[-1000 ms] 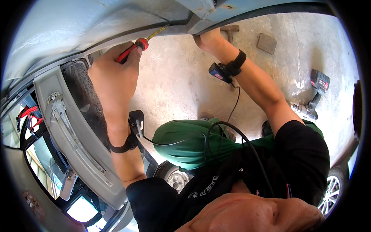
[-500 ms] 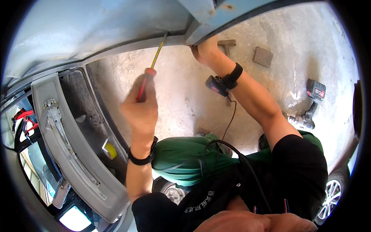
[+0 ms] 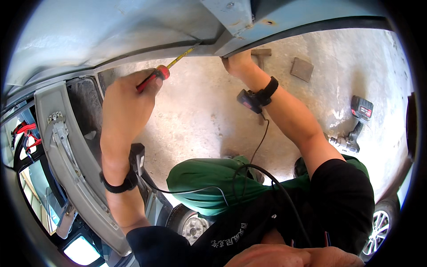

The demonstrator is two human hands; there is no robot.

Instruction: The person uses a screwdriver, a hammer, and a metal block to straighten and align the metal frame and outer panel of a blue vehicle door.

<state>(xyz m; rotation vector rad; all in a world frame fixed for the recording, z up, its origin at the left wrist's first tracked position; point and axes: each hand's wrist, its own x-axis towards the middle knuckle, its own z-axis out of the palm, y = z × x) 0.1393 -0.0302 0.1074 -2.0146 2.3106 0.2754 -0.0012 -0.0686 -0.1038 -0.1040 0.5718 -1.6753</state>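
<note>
My left hand [image 3: 131, 98] is wrapped round a screwdriver [image 3: 152, 78] with a red handle and yellow shaft. Its tip rests at the dark seam along the lower edge of a pale blue metal panel [image 3: 111, 31], just left of a corner bracket [image 3: 231, 18] with rust spots. At that panel's edge, to the right, my right hand [image 3: 240, 64] touches the underside, its fingertips hidden behind the metal. A black device is strapped on each of my wrists, with cables running down over my body.
A hammer [image 3: 260, 54], a square block [image 3: 302, 68] and a cordless drill [image 3: 361, 109] lie on the concrete floor [image 3: 195, 111]. Left is a grey trim panel [image 3: 66, 151] with a metal rail and a vehicle interior. Wheels [image 3: 379, 224] show at lower right and bottom centre.
The screwdriver in my left hand swung more upright and rightward half a second ago, and is now slanted again, further left. My right hand stays at the edge; the view has shifted slightly.
</note>
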